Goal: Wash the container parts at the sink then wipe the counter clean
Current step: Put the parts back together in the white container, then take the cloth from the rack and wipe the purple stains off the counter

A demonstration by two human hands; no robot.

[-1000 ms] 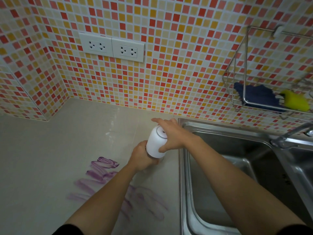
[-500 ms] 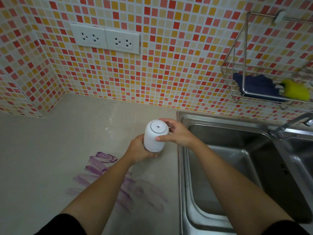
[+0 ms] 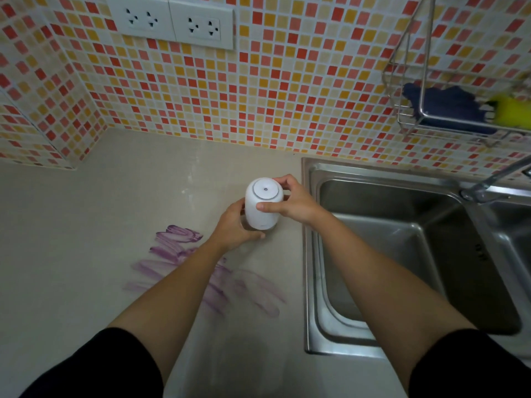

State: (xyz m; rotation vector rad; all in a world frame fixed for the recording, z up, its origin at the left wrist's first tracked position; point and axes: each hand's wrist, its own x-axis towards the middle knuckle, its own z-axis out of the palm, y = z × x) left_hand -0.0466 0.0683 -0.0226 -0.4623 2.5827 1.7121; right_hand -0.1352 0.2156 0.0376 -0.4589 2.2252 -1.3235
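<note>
A white round container (image 3: 262, 206) with a small hole in its top stands on the beige counter (image 3: 86, 254), just left of the steel sink (image 3: 402, 254). My left hand (image 3: 234, 225) grips its lower part from the left. My right hand (image 3: 290, 201) holds the upper white part from the right, thumb across the front and fingers curled round the back. The container's base is hidden by my left hand. Purple smears (image 3: 178, 245) spread over the counter under my left forearm.
A wire rack (image 3: 425, 116) on the tiled wall holds a dark blue cloth (image 3: 442, 103) and a yellow sponge (image 3: 511, 110). A tap (image 3: 488, 182) reaches over the sink at the right. Two wall sockets (image 3: 172, 20) sit above the counter.
My right hand has slid from over the container's top to its right side, so the top with the hole shows. The view has tilted further down. The container stays in place.
</note>
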